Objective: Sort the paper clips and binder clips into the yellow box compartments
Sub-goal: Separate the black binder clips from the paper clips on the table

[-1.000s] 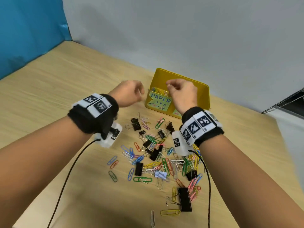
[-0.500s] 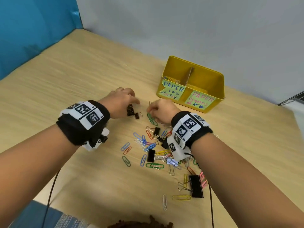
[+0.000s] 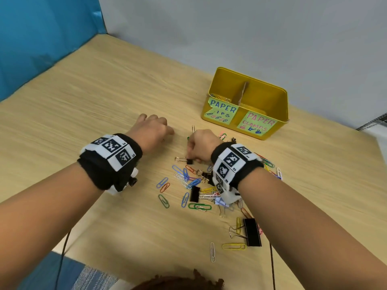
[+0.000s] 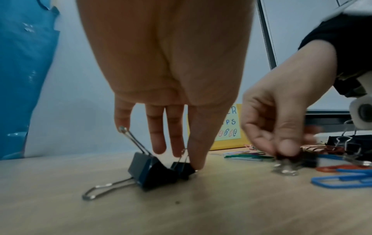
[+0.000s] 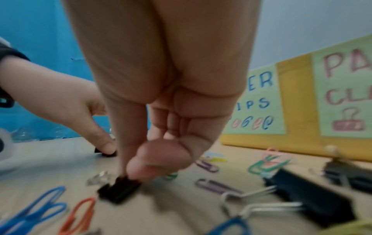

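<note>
The yellow box (image 3: pixel 270 126) stands at the back right, labelled for paper clips on the left and paper clamps on the right. Coloured paper clips (image 3: pixel 184 176) and black binder clips (image 3: pixel 194 193) lie scattered in front of it. My left hand (image 4: pixel 189 159) reaches down to two black binder clips; its thumb and a fingertip pinch the smaller one (image 4: pixel 182 168), beside the larger one (image 4: pixel 147 168). My right hand (image 5: pixel 132 173) pinches another small black binder clip (image 5: pixel 118 189) on the table, also seen in the head view (image 3: pixel 188 161).
A large black binder clip (image 3: pixel 252 232) lies near my right forearm, with yellow (image 3: pixel 233 246) and white (image 3: pixel 212 252) paper clips beside it. A blue wall panel (image 3: pixel 41 38) borders the table on the left. Cables trail from both wrists.
My right hand has come down from the box's paper clip compartment to the pile and taken hold of a small binder clip. My left hand has lowered onto two binder clips.
</note>
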### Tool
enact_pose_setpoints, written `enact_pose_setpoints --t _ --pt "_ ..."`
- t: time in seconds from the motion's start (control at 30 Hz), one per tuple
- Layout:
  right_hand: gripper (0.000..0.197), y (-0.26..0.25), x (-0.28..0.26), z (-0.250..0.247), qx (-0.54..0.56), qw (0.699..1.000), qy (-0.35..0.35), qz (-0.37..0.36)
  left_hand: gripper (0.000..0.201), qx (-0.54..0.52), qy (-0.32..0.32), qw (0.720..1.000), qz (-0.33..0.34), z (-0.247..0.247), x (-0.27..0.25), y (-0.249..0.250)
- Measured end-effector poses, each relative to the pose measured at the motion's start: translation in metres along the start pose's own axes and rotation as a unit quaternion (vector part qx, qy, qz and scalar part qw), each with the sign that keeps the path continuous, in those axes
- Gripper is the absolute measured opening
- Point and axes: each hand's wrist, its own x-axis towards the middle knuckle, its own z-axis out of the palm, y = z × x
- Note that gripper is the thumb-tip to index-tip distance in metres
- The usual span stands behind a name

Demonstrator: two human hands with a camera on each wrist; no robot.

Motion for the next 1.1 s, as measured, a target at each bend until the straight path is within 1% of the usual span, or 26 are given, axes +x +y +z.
enact_pose_setpoints --t 0.03,0.1,0.17,0.2,0.27,0.3,0.37,0.43,0.47,0.57,0.63,0.7,0.77,0.83,0.9,0.97,1.03,1.07,1.1 --pt "0.015 -0.005 0.006 0.004 0.016 0.999 0.027 -0.008 0.043 -0.02 0.013 1.0 -0.005 0.001 -0.001 0.001" --pt "0.016 -0.011 0.014 0.007 0.054 0.994 0.09 -0.024 0.042 -0.069 0.045 0.996 -0.015 0.003 -0.003 0.004" --pt "0.018 -0.009 0.017 0.005 0.041 0.989 0.137 -0.04 0.037 -0.099 0.06 0.993 -0.031 0.005 -0.005 0.004" --pt "0.023 -0.006 0.017 0.003 0.013 0.99 0.132 -0.051 0.037 -0.105 0.058 0.992 -0.044 0.006 -0.005 0.002" --pt "0.033 0.002 0.012 -0.001 -0.068 0.992 0.076 -0.075 0.042 -0.111 0.056 0.99 -0.068 0.008 -0.006 -0.004" --pt "0.033 0.007 0.009 -0.004 -0.098 0.991 0.05 -0.073 0.047 -0.113 0.058 0.989 -0.076 0.008 -0.006 -0.008" --pt "0.025 0.017 0.003 -0.012 -0.121 0.992 0.013 -0.041 0.056 -0.131 0.067 0.985 -0.091 0.005 -0.007 -0.016" --pt "0.022 0.022 0.0 -0.02 -0.13 0.991 -0.006 -0.01 0.058 -0.165 0.058 0.979 -0.106 0.002 -0.006 -0.027" --pt "0.021 0.023 -0.001 -0.024 -0.123 0.992 0.004 -0.007 0.057 -0.182 0.044 0.976 -0.113 0.0 -0.006 -0.032" --pt "0.022 0.015 0.0 -0.024 -0.085 0.993 0.074 -0.033 0.047 -0.2 -0.001 0.973 -0.113 0.001 -0.004 -0.04" --pt "0.029 0.001 0.004 -0.016 -0.061 0.994 0.075 -0.059 0.042 -0.178 -0.009 0.978 -0.112 0.003 -0.003 -0.036" --pt "0.042 -0.012 0.01 -0.007 -0.08 0.992 0.056 -0.079 0.049 -0.154 -0.01 0.982 -0.11 0.004 -0.003 -0.028" --pt "0.056 -0.019 0.014 -0.003 -0.12 0.99 0.046 -0.059 0.055 -0.139 -0.021 0.985 -0.103 0.004 -0.001 -0.02" --pt "0.063 -0.015 0.013 -0.007 -0.154 0.988 0.026 -0.017 0.047 -0.125 -0.02 0.987 -0.096 0.004 0.001 -0.014" --pt "0.064 -0.004 0.01 -0.011 -0.19 0.982 -0.005 -0.003 0.037 -0.103 0.005 0.99 -0.094 0.003 0.003 -0.009" --pt "0.06 0.006 0.005 -0.018 -0.217 0.976 -0.025 -0.014 0.04 -0.089 0.053 0.991 -0.083 0.002 0.006 -0.005" --pt "0.053 0.013 -0.004 -0.027 -0.204 0.978 -0.031 -0.015 0.044 -0.114 0.094 0.988 -0.046 0.001 0.005 0.003" --pt "0.048 0.015 -0.009 -0.031 -0.186 0.982 -0.025 -0.012 0.045 -0.132 0.096 0.987 -0.014 0.0 0.004 0.008" --pt "0.04 0.017 -0.014 -0.034 -0.17 0.985 -0.013 -0.016 0.046 -0.144 0.08 0.986 0.019 -0.001 0.004 0.013"
